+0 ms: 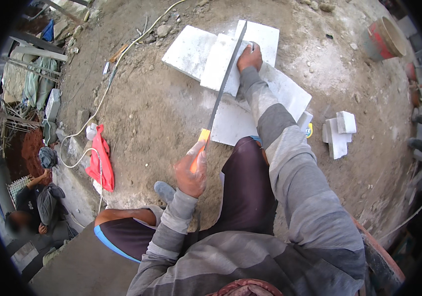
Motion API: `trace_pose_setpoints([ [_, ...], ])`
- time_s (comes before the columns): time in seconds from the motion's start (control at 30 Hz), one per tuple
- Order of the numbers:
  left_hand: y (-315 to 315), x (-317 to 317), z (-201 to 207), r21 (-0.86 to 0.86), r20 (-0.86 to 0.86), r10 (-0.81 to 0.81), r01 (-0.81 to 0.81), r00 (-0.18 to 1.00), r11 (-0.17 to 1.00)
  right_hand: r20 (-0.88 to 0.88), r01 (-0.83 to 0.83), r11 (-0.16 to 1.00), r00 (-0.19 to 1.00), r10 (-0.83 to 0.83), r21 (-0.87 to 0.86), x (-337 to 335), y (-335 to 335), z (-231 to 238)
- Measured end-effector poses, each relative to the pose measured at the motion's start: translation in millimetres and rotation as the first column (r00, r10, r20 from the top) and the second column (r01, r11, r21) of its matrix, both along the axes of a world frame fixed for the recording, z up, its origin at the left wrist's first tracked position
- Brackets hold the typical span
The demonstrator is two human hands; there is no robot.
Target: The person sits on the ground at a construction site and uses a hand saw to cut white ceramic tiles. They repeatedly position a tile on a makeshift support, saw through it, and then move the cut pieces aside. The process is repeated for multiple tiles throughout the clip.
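Note:
My left hand (pixel 190 170) is wrapped around the orange handle of a hand saw (pixel 226 81). Its long dark blade slants away from me across a white lightweight block (pixel 217 64), near that block's right side. Just right of the blade, my right hand (pixel 250 57) grips the same block at its far right part, fingers partly hidden. Beneath and around it lie other white blocks (pixel 287 91), overlapping at angles. One of them (pixel 233 121) reaches toward my knee. A yellow tape measure (pixel 309 130) shows beside my right forearm.
Small white block pieces (pixel 338 135) lie to the right, with a dirty bucket (pixel 383 39) beyond. A pale cable (pixel 103 101) curves over the dirt floor at left, passing a red cloth (pixel 101 160). Another person (pixel 40 207) is at the far left among rubble.

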State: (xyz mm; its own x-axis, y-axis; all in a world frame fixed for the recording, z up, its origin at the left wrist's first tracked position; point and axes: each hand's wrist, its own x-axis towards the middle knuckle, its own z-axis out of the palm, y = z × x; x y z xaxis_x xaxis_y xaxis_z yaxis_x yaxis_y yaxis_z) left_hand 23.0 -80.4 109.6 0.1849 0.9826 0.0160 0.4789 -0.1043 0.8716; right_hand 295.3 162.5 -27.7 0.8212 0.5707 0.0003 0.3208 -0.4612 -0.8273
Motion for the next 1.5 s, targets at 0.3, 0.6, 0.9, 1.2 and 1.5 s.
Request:
trace_pose_setpoints([
  [0.3,-10.9,-0.9,15.1,-0.013,-0.019,-0.009,0.009,1.0,1.0,-0.017,0.028,0.992,1.0,-0.026,0.123,-2.1,-7.6,3.2],
  [0.6,18.5,26.4,12.1,0.059,0.074,-0.022,0.018,0.997,0.998,0.025,0.04,0.995,0.999,-0.042,0.088,1.3,-1.3,-4.0],
  [0.9,17.2,13.2,0.6,-0.031,0.149,0.02,-0.016,0.989,0.999,-0.058,0.067,0.987,0.997,-0.059,0.144,0.1,-10.1,-3.6],
  [1.2,18.3,15.0,-4.8,-0.077,0.168,0.018,-0.005,0.986,0.997,-0.101,-0.024,0.979,0.994,0.045,0.201,8.8,8.8,-29.8],
  [1.5,-4.9,-4.5,-8.4,0.044,0.077,-0.009,0.005,0.997,0.999,-0.06,-0.016,0.997,0.998,0.021,0.071,7.6,3.3,-15.0],
])
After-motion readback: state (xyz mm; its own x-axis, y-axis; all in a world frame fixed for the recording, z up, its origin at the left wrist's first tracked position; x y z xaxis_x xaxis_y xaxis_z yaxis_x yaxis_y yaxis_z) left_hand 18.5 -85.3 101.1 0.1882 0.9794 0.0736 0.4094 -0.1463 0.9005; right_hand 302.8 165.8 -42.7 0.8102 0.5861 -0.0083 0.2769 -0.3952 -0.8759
